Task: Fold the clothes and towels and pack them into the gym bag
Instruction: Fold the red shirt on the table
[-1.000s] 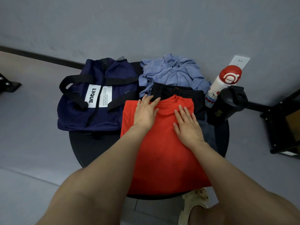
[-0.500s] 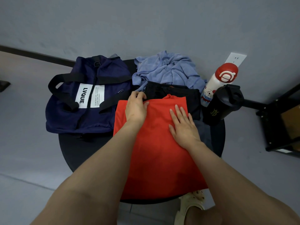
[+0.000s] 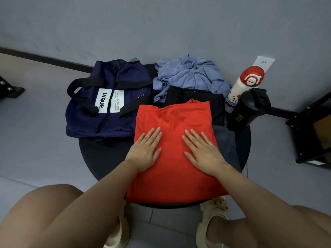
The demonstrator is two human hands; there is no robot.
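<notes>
The left hand (image 3: 146, 151) lies flat on the red shirt (image 3: 172, 140), fingers straight and slightly spread, palm down, grasping nothing. The right hand (image 3: 202, 151) lies the same way just beside it, fingers straight and pointing away from the person, also released and pressing on the cloth. Both rest on the middle of the shirt, which is folded into a long strip that runs from the near edge of the round black worktop (image 3: 103, 154) toward the far side, its near end hanging a little over the rim. The shirt's far end overlaps a black garment (image 3: 200, 97). Beyond that lies a crumpled blue towel (image 3: 189, 76), unfolded, at the back of the worktop. A grey cloth (image 3: 225, 140) shows from under the shirt's right edge. To the left of the shirt, touching its side, sits the navy bag (image 3: 107, 97), zipped shut, with black straps and a white label reading LVQUE. On the right side stand a black bottle (image 3: 249, 108) and, just behind it, a white bottle (image 3: 240, 86) with a red cap. Below the worktop, the person's bare knees and cream sandals (image 3: 213, 217) are visible on the grey floor.
</notes>
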